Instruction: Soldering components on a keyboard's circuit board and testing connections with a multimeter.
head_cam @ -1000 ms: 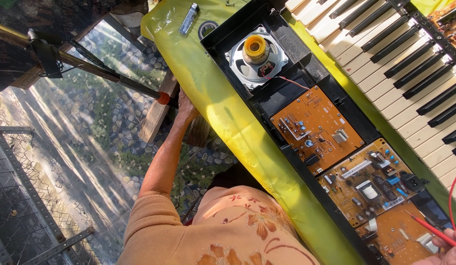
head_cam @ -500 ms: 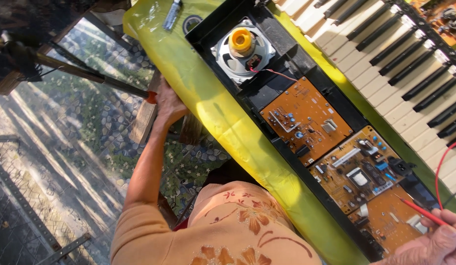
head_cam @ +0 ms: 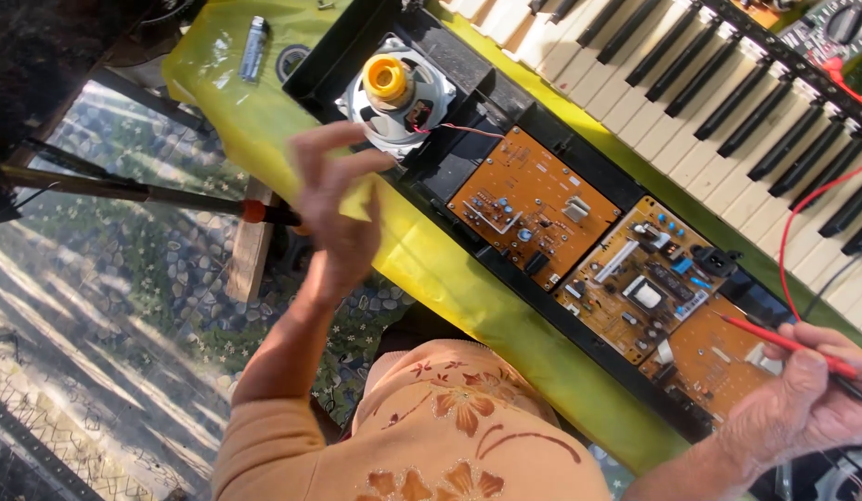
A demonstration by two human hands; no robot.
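Note:
My left hand (head_cam: 336, 209) is raised and blurred, fingers spread, over the yellow cloth (head_cam: 431, 269) just left of the round speaker (head_cam: 394, 88) with its yellow centre. It holds nothing that I can see. My right hand (head_cam: 811, 408) at the lower right grips a red probe (head_cam: 774, 339). The probe tip rests on the rightmost orange circuit board (head_cam: 704, 357). Two more orange boards (head_cam: 533, 204) (head_cam: 644, 278) lie in the opened black keyboard casing (head_cam: 449, 158).
The piano keys (head_cam: 690, 83) run along the far side. A red wire (head_cam: 802, 213) loops to a meter (head_cam: 839, 23) at the top right. A dark rod (head_cam: 125, 190) with an orange ring ends by my left hand. A small grey cylinder (head_cam: 253, 46) lies on the cloth.
My left hand has come up from below the table's edge and now hovers with spread fingers beside the speaker. The right hand keeps the probe on the board.

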